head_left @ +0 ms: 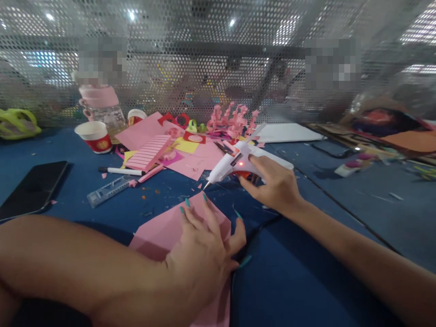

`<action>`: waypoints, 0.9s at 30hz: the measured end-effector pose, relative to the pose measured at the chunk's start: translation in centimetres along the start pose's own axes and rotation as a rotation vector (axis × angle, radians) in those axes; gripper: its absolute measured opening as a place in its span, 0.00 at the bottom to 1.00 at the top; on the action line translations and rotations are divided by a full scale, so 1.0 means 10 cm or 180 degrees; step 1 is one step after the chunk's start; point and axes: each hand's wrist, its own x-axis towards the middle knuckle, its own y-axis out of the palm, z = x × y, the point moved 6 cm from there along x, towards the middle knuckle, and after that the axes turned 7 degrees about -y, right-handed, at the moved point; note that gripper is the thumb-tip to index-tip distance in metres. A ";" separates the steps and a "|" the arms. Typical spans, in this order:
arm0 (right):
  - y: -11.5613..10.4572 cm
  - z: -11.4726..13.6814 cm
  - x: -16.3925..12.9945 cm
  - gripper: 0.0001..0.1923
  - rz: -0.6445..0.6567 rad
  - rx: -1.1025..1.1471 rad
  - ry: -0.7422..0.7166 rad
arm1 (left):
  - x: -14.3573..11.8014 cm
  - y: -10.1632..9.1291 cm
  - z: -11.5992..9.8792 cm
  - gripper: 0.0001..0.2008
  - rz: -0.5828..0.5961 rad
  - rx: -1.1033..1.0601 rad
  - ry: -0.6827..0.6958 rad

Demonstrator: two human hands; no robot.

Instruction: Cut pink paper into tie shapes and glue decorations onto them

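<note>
A sheet of pink paper (155, 234) with cut corners lies on the dark blue table in front of me. My left hand (202, 247) rests on it palm down, with its teal-nailed fingers spread. Farther to the right, my right hand (277, 184) is wrapped round the handle of a white hot glue gun (222, 169). A small red light glows on the gun's side. Its metal nozzle points down to the left, just beyond the paper's far tip; whether it touches anything I cannot tell. Part of the paper is hidden under my left hand and forearm.
Pink paper scraps (194, 165), a marker (121, 171) and a clear ruler (111, 190) lie beyond. At left are a phone (34, 188), a paper cup (98, 138) and a bottle (102, 106). A black cord (260, 227) runs beneath my right arm. Perforated metal (204, 59) stands behind.
</note>
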 end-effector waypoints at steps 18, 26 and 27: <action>0.00 0.03 0.01 0.15 0.0070 -0.0021 -0.0110 | 0.02 -0.03 -0.01 0.29 0.0048 0.0085 0.0013; -0.01 0.05 0.02 0.14 0.0004 -0.0014 -0.0195 | 0.00 -0.04 -0.03 0.29 0.0002 0.0192 0.0045; -0.01 0.05 0.02 0.14 -0.0005 -0.0017 -0.0195 | 0.00 -0.05 -0.03 0.29 -0.0019 0.0203 0.0046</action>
